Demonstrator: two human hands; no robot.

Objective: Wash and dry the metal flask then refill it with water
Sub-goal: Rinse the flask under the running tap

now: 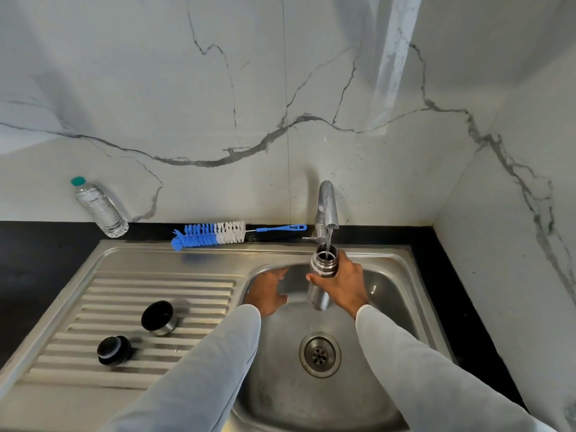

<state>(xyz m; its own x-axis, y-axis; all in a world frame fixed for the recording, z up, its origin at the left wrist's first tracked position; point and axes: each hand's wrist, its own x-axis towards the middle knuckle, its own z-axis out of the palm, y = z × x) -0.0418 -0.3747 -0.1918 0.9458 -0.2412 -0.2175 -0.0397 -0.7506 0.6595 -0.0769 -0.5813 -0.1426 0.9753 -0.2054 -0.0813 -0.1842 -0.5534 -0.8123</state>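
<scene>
A white marble-look wall (pixel 280 88) with grey veins fills the upper half of the frame, meeting a second wall in a corner at the right. Below it a black counter (pixel 37 254) frames a stainless-steel sink (pixel 389 275) whose ribbed drainboard (pixel 124 291) runs across the lower left. In the middle of the frame the right hand (pixel 346 283) wraps its fingers around the metal flask (pixel 321 275), held upright over the basin with its open mouth under the tap (pixel 327 207); a thin stream of water falls into it. The left hand (pixel 268 291) rests with relaxed, spread fingers on the basin's left edge, holding nothing. On the drainboard lie a steel-rimmed cap (pixel 159 317) and a black stopper (pixel 113 350), near each other. A blue-and-white bottle brush (pixel 215 234) lies along the sink's back rim, and at the upper left a clear plastic bottle (pixel 99 208) with a green cap stands against the wall.
</scene>
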